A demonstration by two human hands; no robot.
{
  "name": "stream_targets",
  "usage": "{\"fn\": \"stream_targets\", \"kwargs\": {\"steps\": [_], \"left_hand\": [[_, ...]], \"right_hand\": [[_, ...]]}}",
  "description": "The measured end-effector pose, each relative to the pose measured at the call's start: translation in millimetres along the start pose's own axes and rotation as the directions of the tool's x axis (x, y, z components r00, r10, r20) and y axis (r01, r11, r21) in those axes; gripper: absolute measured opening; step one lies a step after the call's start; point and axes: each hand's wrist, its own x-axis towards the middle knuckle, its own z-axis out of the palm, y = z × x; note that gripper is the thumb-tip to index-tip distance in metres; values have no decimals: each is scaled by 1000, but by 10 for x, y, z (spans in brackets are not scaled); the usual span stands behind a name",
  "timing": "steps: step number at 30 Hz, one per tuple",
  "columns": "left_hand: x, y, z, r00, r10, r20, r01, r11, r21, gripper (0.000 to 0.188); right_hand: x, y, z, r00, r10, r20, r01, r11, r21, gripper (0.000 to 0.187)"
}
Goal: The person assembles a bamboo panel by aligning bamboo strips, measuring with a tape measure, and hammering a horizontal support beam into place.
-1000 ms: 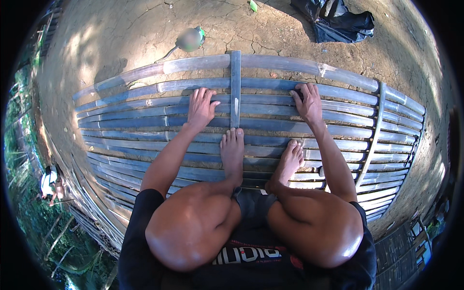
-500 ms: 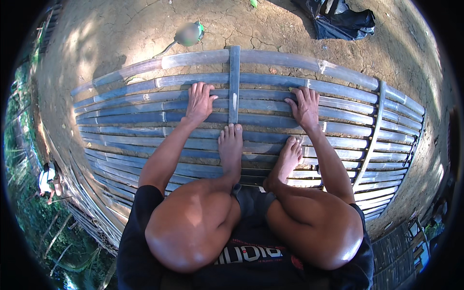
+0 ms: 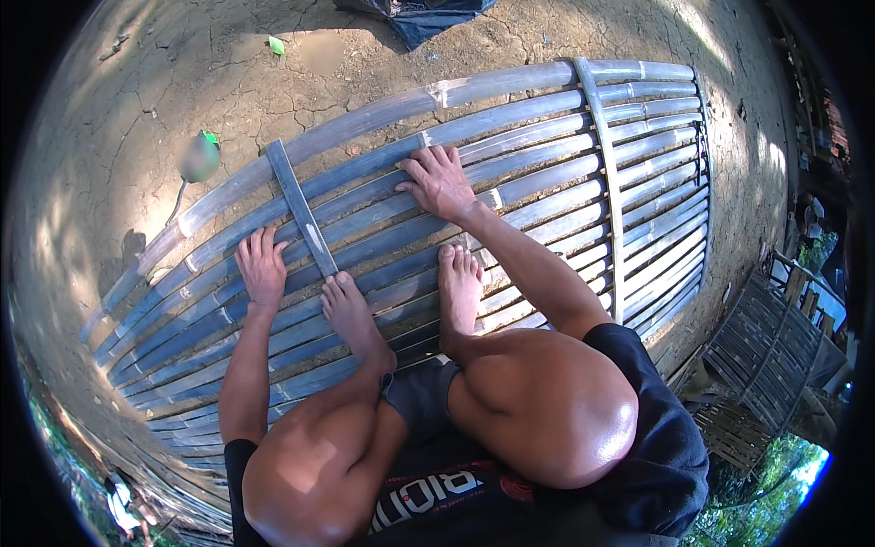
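Beneath me lies a long panel of grey bamboo slats (image 3: 365,182), set side by side with gaps between them. A narrow bamboo crosspiece (image 3: 303,210) lies across the slats between my hands. To its left, my left hand (image 3: 262,273) rests on the panel, its fingers bent over a slat and the thumb to the side. On the crosspiece's right, my right hand (image 3: 440,185) has its fingers curled over another slat. The undersides of the fingers are hidden. My bare feet (image 3: 354,314) stand on the slats, close to the crosspiece's near end.
A second crosspiece (image 3: 604,164) spans the panel at the right. On the cracked earth beyond lie a black plastic sheet (image 3: 424,20), a green leaf (image 3: 276,46) and a blurred round thing (image 3: 200,159) with a thin stem. A slatted bamboo structure (image 3: 761,351) stands at the right.
My view has turned to the right, so the panel now slants and more of its right end shows. Both hands stay on the slats, on either side of the crosspiece.
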Motion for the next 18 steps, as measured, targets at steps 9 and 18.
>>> {"fn": "stream_targets", "kwargs": {"steps": [9, 18], "left_hand": [[-37, -24, 88, 998, -62, -26, 62, 998, 2, 31], [-11, -28, 157, 997, -59, -46, 57, 998, -39, 30]], "right_hand": [[46, -58, 51, 1000, -16, -25, 15, 999, -29, 36], [82, -62, 4, 999, -21, -39, 19, 998, -55, 36]]}}
